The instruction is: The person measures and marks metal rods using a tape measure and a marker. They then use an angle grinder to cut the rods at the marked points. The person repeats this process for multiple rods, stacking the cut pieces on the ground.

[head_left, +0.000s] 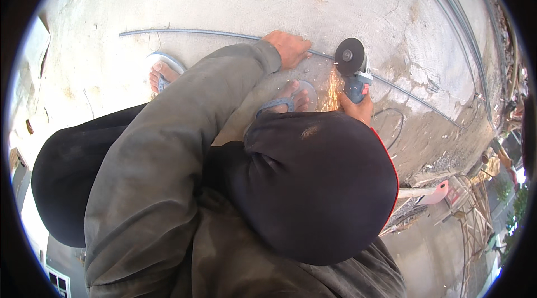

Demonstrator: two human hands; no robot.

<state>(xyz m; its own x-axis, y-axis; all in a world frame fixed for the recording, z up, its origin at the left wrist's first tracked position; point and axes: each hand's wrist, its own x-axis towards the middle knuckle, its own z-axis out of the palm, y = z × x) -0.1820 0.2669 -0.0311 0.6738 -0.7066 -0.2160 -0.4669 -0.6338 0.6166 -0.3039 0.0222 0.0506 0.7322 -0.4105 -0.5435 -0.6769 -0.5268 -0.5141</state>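
Note:
A long grey steel rod (207,32) lies across the concrete floor in front of my feet. My left hand (288,50) is closed round it, left of the tool. My right hand (358,107), partly hidden behind my knee, grips the body of a blue angle grinder (354,86). Its dark cutting disc (349,56) meets the rod to the right of my left hand. Orange sparks (332,89) spray from the disc down toward my right foot. Past the grinder the rod runs on toward the lower right.
My sandalled feet, the left foot (162,75) and the right foot (291,98), stand close behind the rod. More long rods (456,10) curve along the far right. A cable (400,124) loops near the grinder. Wood scraps and a pink-ended object (436,193) lie at lower right.

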